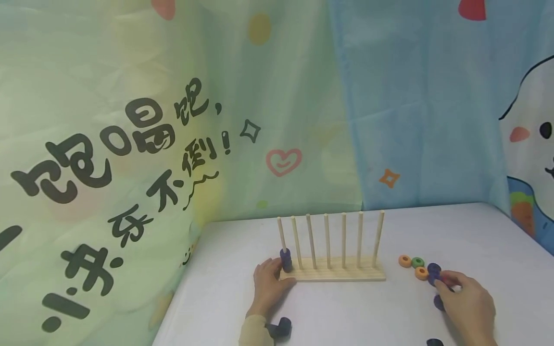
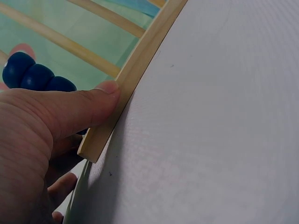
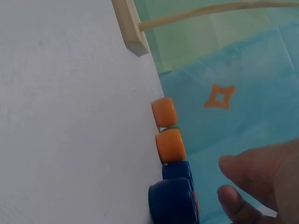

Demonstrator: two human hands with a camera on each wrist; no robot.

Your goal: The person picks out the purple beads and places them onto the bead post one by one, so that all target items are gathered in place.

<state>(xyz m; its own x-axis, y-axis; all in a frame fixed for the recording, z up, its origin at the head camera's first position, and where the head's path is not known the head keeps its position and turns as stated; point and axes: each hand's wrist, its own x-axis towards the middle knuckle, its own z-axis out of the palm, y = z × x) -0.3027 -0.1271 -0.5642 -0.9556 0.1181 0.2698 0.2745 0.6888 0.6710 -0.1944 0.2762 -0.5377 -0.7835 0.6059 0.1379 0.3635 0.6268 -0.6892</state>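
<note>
My left hand (image 1: 267, 283) grips the left end of a wooden peg rack (image 1: 335, 275), the thumb on the base's front edge in the left wrist view. Several upright pegs stand in the rack. Dark blue beads (image 2: 37, 77) are stacked on its leftmost peg. To the right of the rack, my right hand (image 1: 469, 300) hovers over loose beads. In the right wrist view its thumb (image 3: 252, 163) and finger are apart, nothing between them. Below the fingertips lie blue beads (image 3: 173, 200), with a bit of red beside them, partly hidden.
Two orange beads (image 1: 405, 261) and a green bead (image 1: 417, 262) lie between the rack and my right hand. A dark piece (image 1: 283, 327) shows by my left wrist, another (image 1: 434, 342) at the bottom edge. A printed curtain (image 1: 281, 96) hangs behind the white table (image 1: 346, 312).
</note>
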